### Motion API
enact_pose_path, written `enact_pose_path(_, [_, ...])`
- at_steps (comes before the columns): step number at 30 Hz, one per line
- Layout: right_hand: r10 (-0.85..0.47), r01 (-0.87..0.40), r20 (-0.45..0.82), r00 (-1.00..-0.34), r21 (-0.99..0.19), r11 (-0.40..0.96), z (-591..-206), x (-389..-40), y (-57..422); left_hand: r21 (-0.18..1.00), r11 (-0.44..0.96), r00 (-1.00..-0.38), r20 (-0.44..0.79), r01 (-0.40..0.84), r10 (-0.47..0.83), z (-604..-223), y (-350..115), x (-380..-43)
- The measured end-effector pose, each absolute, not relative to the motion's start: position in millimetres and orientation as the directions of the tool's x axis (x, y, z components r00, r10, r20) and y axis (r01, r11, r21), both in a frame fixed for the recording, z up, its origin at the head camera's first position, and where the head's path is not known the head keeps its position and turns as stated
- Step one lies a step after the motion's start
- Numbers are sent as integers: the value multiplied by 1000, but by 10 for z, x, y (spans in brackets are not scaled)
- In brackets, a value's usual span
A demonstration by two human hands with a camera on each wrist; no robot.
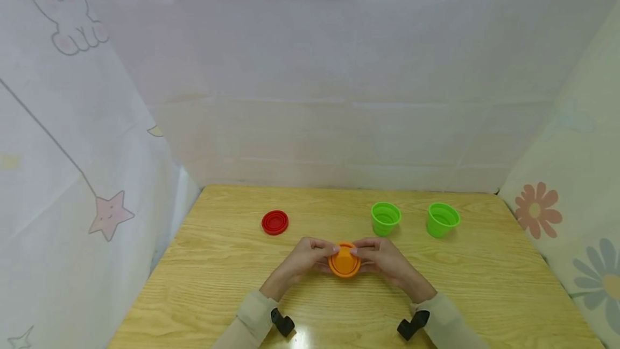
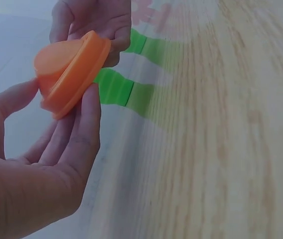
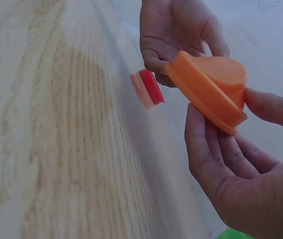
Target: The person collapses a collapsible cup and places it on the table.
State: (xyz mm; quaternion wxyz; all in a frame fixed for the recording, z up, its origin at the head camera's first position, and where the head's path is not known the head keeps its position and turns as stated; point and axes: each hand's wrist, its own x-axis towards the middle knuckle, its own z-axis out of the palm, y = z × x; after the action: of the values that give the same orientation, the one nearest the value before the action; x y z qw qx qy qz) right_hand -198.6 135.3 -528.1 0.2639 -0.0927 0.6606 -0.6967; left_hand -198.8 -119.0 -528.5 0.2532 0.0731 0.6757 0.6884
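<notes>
The left hand [image 1: 306, 258] and right hand [image 1: 386, 260], half-curled, pinched opposite sides of the orange cup [image 1: 345, 266], seemingly for balance, short of the table's far edge [image 1: 315, 192].

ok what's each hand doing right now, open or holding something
Left hand: closed on the orange cup, holding its left side.
Right hand: closed on the same orange cup, holding its right side.
</notes>
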Motion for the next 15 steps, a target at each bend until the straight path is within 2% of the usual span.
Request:
enact_pose_path(9, [-500,148,-161,-851,-987,66,-5286,-1961,1315,975,84,-889,-224,-208,400,-5267,-1179,-2003])
enact_pose_path(15, [-509,119,-146,-848,-989,84,-5239,-1943,1301,984,116,-902,-171,-136,396,-5248,-1178,-1973])
